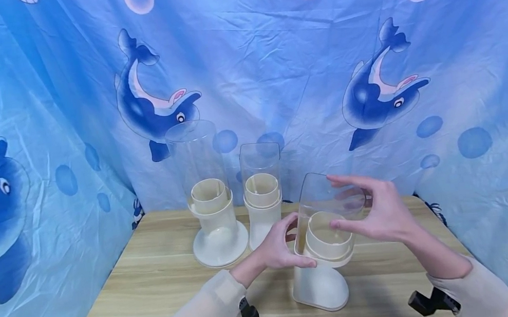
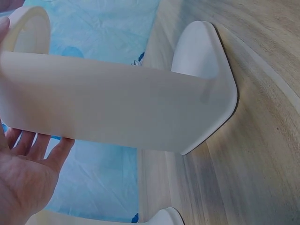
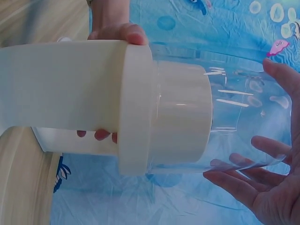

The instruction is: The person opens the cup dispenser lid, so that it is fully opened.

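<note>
In the head view a white stand (image 1: pixel 320 286) is at the front right of the table, its base on the wood. A clear plastic tube (image 1: pixel 320 190) rises from its ring-shaped collar, round a cream inner ring (image 1: pixel 327 233). My left hand (image 1: pixel 277 244) grips the stand at its collar, thumb in front and fingers behind. My right hand (image 1: pixel 380 212) holds the clear tube near its upper part, thumb on one side and fingers round the other. The right wrist view shows the tube (image 3: pixel 234 117) seated against the collar (image 3: pixel 136 112).
Two similar white stands with clear tubes are behind on the left: a round-based one (image 1: pixel 218 239) and a narrower one (image 1: pixel 265 217). All stand on a wooden table (image 1: pixel 156 292). A blue curtain (image 1: pixel 250 76) with dolphins hangs behind and at both sides.
</note>
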The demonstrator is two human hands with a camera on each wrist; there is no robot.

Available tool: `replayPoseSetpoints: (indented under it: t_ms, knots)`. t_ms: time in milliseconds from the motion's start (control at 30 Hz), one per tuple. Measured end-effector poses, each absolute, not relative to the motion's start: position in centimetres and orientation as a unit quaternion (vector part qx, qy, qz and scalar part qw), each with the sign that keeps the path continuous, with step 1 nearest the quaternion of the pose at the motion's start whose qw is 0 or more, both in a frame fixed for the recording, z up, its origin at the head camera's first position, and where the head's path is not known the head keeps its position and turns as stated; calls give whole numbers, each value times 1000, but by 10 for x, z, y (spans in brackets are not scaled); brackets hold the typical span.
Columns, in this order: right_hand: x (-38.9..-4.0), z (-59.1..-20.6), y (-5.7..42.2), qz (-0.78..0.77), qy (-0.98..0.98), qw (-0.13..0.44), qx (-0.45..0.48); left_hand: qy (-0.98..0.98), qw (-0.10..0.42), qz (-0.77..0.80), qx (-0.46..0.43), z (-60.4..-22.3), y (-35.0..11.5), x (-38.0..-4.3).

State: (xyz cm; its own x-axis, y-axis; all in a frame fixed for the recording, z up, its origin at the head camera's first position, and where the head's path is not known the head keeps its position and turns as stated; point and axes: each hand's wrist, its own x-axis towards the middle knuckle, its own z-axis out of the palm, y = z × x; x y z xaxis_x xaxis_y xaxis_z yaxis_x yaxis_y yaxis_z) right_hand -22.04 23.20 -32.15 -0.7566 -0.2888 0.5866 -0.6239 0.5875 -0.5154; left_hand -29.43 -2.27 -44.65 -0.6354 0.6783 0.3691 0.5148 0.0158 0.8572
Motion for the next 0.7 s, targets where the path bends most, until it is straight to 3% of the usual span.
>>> replayPoseSetpoints:
  t_ms: [333,700]
  knots:
    - [-215,-319,230,373,-861,224,265,719,60,551,420,-447,-22,-294]
    - [-210,-320,230,334,-862,266,273,727,59,547,411,-446,-21,-295]
